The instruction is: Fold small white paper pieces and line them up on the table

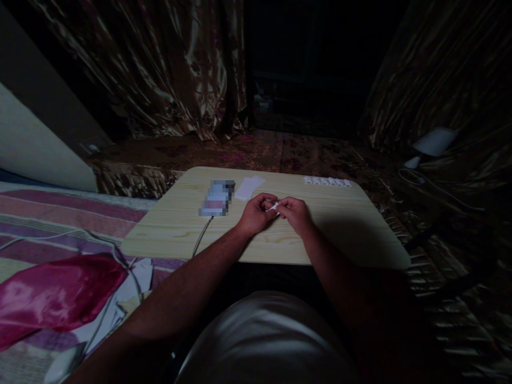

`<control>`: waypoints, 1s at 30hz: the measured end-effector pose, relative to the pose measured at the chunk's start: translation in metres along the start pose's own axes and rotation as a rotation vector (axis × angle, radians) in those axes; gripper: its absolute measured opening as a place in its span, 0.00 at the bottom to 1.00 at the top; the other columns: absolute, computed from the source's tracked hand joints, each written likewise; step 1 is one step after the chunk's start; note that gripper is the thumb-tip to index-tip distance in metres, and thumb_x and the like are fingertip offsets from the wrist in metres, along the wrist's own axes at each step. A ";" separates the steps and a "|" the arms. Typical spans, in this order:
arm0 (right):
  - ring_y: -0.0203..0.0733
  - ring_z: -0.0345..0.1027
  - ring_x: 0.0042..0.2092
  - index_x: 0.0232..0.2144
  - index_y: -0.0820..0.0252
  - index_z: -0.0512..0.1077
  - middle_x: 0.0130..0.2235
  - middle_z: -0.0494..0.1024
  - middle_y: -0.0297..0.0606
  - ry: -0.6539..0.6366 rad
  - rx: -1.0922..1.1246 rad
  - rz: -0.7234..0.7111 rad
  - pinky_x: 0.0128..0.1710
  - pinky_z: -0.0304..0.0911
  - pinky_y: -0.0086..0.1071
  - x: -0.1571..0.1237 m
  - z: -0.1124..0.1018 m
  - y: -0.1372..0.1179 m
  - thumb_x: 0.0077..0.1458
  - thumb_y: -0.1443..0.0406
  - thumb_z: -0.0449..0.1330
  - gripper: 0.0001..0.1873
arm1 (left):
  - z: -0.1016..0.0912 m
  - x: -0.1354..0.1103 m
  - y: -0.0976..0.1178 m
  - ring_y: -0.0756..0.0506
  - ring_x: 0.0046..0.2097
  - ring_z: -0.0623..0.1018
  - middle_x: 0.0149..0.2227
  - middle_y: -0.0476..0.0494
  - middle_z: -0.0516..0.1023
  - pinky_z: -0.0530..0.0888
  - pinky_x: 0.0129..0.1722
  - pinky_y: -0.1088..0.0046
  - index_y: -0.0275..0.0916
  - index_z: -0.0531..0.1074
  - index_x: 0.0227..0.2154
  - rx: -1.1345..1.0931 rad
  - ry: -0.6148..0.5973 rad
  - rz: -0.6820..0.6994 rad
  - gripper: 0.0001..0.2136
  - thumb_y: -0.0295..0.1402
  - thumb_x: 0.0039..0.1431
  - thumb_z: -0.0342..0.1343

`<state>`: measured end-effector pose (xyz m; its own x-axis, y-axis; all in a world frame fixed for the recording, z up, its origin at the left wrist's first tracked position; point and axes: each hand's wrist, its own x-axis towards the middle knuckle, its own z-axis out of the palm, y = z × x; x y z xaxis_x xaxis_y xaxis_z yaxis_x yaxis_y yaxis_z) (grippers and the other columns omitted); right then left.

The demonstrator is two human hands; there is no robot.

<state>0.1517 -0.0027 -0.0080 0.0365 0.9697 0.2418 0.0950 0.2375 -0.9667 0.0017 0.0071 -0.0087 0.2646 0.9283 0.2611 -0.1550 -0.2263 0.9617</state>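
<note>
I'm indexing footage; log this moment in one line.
left hand: holding small white paper-like piece; right hand: holding same piece; beyond left hand: flat white rectangular sheets; beyond, rightward: row of small white pieces

Free tabletop (374, 242) rightward, phone (216, 198) and cable (201, 236) leftward

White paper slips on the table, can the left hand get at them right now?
Probably yes: the white paper slips lie just beyond the left hand, with nothing visible between them. That hand looks occupied, though, holding a small white piece together with the right hand.
</note>
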 end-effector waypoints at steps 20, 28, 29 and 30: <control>0.34 0.61 0.23 0.25 0.60 0.73 0.21 0.71 0.29 0.013 -0.043 -0.038 0.25 0.57 0.28 0.001 0.000 0.005 0.43 0.62 0.62 0.06 | 0.000 0.001 -0.002 0.53 0.25 0.70 0.24 0.52 0.73 0.66 0.26 0.77 0.36 0.73 0.42 0.002 -0.038 -0.012 0.20 0.32 0.43 0.67; 0.33 0.61 0.22 0.27 0.60 0.74 0.21 0.71 0.31 0.014 0.041 0.029 0.23 0.56 0.28 0.003 -0.001 0.004 0.46 0.57 0.62 0.12 | -0.001 0.003 0.002 0.53 0.24 0.70 0.24 0.53 0.74 0.66 0.25 0.76 0.36 0.73 0.41 -0.054 0.057 -0.048 0.21 0.30 0.40 0.68; 0.33 0.61 0.23 0.28 0.60 0.74 0.22 0.71 0.31 0.019 0.070 0.049 0.23 0.57 0.28 0.003 -0.001 0.004 0.46 0.57 0.61 0.12 | -0.002 0.003 0.002 0.53 0.24 0.70 0.24 0.52 0.74 0.67 0.25 0.76 0.36 0.73 0.41 -0.070 0.077 -0.059 0.22 0.29 0.39 0.68; 0.33 0.62 0.23 0.28 0.60 0.74 0.22 0.72 0.32 0.026 0.099 0.065 0.23 0.58 0.27 0.004 -0.002 0.004 0.46 0.57 0.61 0.12 | -0.003 0.004 0.002 0.52 0.24 0.71 0.25 0.52 0.75 0.67 0.26 0.76 0.36 0.73 0.41 -0.088 0.096 -0.068 0.22 0.29 0.39 0.68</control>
<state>0.1538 0.0016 -0.0111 0.0653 0.9817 0.1787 -0.0073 0.1796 -0.9837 -0.0005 0.0109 -0.0060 0.1860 0.9655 0.1822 -0.2234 -0.1390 0.9648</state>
